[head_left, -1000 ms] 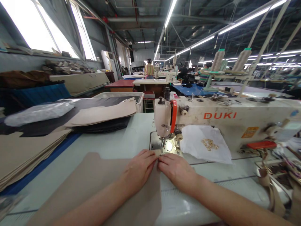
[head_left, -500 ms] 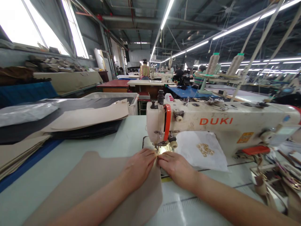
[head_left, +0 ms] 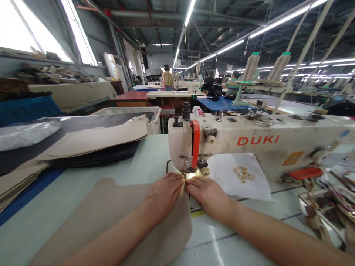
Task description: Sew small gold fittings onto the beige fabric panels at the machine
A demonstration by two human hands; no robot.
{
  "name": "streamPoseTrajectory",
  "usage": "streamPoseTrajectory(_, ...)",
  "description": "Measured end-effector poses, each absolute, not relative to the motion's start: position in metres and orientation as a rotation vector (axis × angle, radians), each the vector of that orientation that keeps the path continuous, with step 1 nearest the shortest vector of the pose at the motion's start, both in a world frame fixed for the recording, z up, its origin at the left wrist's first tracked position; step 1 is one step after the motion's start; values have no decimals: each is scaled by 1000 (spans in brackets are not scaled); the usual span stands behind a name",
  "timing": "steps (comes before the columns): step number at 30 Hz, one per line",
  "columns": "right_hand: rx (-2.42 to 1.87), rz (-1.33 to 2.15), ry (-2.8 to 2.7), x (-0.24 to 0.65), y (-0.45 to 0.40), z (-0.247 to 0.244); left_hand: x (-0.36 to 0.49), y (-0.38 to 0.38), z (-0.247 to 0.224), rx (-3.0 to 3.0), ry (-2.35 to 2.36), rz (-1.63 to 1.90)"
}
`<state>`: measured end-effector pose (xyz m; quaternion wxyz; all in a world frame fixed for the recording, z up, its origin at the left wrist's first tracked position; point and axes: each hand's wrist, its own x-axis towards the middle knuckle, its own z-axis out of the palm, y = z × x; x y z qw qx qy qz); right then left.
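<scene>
A large flat beige panel (head_left: 124, 199), leather-like, lies on the pale table under my left arm, its right edge beneath the sewing machine (head_left: 183, 147). My left hand (head_left: 165, 192) presses on that edge with fingers bent and together, fingertips just in front of the needle area. From the other side, my right hand (head_left: 208, 194) meets it, thumb and fingers pinched at the same edge. The fingertips nearly touch. Exactly what lies between them is mostly hidden. A small lamp lights the spot by the presser foot.
Right of the needle, a white sheet (head_left: 240, 175) carries several gold-coloured metal rings (head_left: 242, 173). A box of straps and parts (head_left: 327, 210) stands at far right. Stacked beige panels (head_left: 97, 138) lie at left. Thread cones (head_left: 251, 67) rise behind the machine; other people work further back.
My view has shifted slightly, so the background sits a little higher and further left. Both hands and the beige panel stay almost in place at the needle.
</scene>
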<state>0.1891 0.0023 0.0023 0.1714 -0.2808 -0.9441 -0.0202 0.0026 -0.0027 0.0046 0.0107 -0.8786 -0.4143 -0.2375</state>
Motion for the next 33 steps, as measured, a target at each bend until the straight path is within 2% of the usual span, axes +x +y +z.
streamPoseTrajectory(17,-828,-113,-2650,189,-2,2,5,-5,8,-2739,-1321,-702)
streamPoseTrajectory(24,-691,-76,-2672,193,-10,5,4,-9,4,-2696,-1378,-725)
streamPoseTrajectory(33,-686,-36,-2738,191,-9,13,3,-7,4,-2744,-1264,-650)
